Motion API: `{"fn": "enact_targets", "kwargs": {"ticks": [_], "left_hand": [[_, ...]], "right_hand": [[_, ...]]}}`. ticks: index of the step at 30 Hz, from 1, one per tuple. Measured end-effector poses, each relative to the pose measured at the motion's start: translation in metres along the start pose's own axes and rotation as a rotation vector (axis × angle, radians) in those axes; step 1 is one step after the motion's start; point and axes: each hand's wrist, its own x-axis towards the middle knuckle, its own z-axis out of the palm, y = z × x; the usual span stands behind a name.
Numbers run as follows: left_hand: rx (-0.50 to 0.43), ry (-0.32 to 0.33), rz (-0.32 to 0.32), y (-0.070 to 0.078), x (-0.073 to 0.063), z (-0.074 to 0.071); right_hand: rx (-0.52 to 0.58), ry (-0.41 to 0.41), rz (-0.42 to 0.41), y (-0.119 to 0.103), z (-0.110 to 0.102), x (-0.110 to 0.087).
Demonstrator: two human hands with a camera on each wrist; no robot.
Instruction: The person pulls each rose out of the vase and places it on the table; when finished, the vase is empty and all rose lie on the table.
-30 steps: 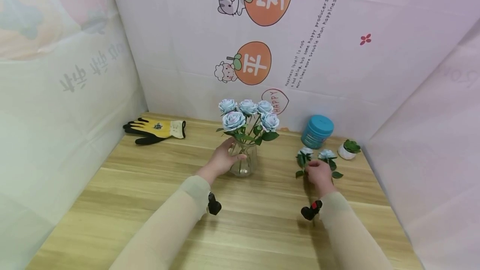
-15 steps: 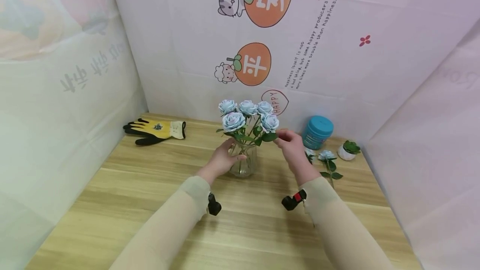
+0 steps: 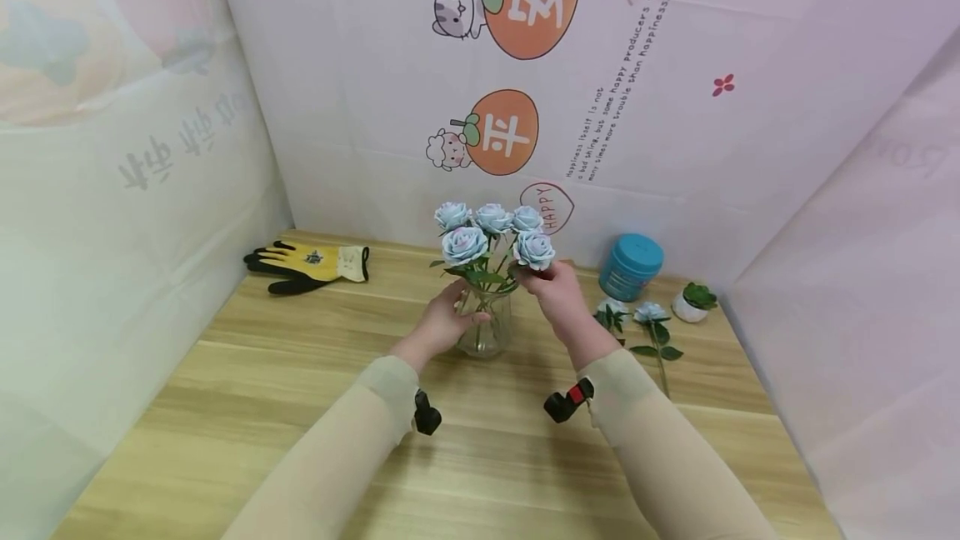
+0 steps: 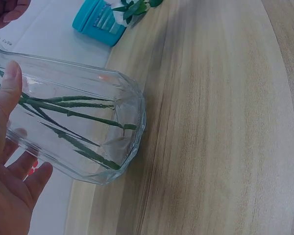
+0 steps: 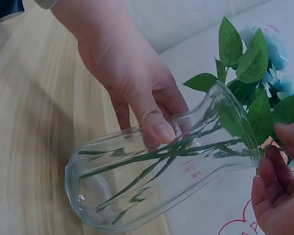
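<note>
Right hand (image 3: 561, 300) had reached the pale-blue roses (image 3: 493, 222), bent fingers' (image 5: 277, 169) hold unclear; left hand (image 3: 437, 323) gripped the clear glass vase (image 3: 497, 329), apparently steadying it.

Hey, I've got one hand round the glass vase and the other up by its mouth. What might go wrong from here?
The glass vase might tip if the left hand loosens while the right hand works near the rim.
Green leaves crowd the mouth, so the right fingers could snag one and drag a stem out of place.
Two loose roses lie near the right sleeve, which may knock them.
</note>
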Motion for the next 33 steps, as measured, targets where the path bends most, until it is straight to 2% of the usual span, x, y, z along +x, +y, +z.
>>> {"fn": "enact_targets", "kwargs": {"ticks": [4,7,10,13,16,18,24,29,33], "left_hand": [[-0.022,-0.001,-0.002,0.000,-0.001,0.000],[-0.036,-0.001,0.005,-0.003,-0.001,0.000],[-0.039,0.003,0.014,-0.006,-0.001,0.000],[-0.039,0.003,0.015,-0.007,-0.001,0.000],[-0.052,-0.002,0.019,-0.008,0.000,0.000],[-0.058,-0.002,0.034,-0.008,0.001,0.001],[-0.051,0.005,0.066,-0.007,0.002,0.001],[-0.048,0.006,0.085,-0.006,0.003,0.001],[-0.047,0.013,0.100,-0.008,0.003,0.001]], "right_hand": [[-0.017,0.077,-0.013,0.000,0.001,-0.002],[-0.020,0.094,-0.009,-0.001,0.000,-0.003],[-0.060,0.070,0.024,-0.002,0.000,-0.005],[-0.086,0.003,0.036,-0.001,0.003,-0.005],[-0.072,-0.054,-0.004,0.001,0.008,-0.005],[-0.070,-0.061,-0.040,0.001,0.011,-0.005],[-0.115,0.037,-0.088,-0.001,0.017,-0.007],[-0.009,0.151,-0.139,-0.014,0.014,-0.012],[0.052,0.224,-0.219,-0.032,0.006,-0.018]]}}
